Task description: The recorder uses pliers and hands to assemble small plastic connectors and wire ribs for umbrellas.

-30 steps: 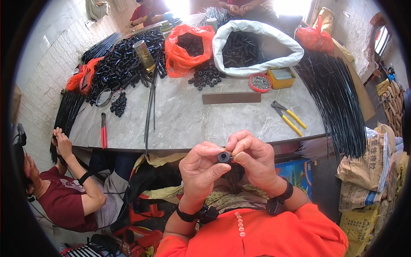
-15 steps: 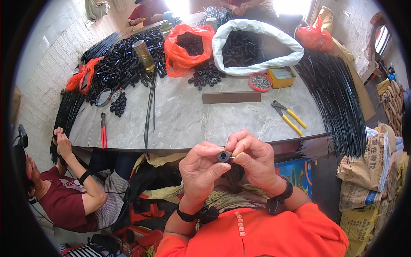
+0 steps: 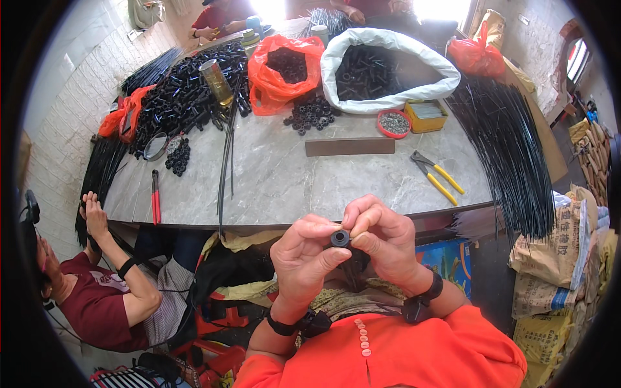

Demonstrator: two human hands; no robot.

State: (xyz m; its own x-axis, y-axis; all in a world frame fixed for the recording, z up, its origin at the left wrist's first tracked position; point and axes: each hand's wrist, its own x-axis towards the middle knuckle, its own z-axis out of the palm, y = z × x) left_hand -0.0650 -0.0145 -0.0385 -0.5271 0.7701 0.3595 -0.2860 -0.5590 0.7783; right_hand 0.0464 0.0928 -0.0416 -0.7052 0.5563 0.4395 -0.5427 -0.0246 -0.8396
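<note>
Just past the table's near edge, my left hand (image 3: 306,257) grips a short black tube (image 3: 340,238) between thumb and fingers. The tube's round, hollow end faces up, with a thick rim around a dark hole. My right hand (image 3: 383,240) is closed in a pinch against the tube's right side, thumb and fingertips touching it. What lies between those right fingertips is hidden. Beyond my hands, a dark brown flat bar (image 3: 350,147) lies on the grey table (image 3: 272,174). Yellow-handled pliers (image 3: 438,177) rest to its right.
Black tubes (image 3: 184,90), a red bag (image 3: 284,103) and a white sack (image 3: 393,107) of black parts cover the far side. A red dish (image 3: 394,123) holds small metal bits. Long black strips (image 3: 508,149) lie right. A co-worker (image 3: 107,297) sits at left.
The tube has shifted slightly right, against my right fingertips. A small silvery pin that showed between tube and fingertips is now out of sight. Both hands otherwise stay in place.
</note>
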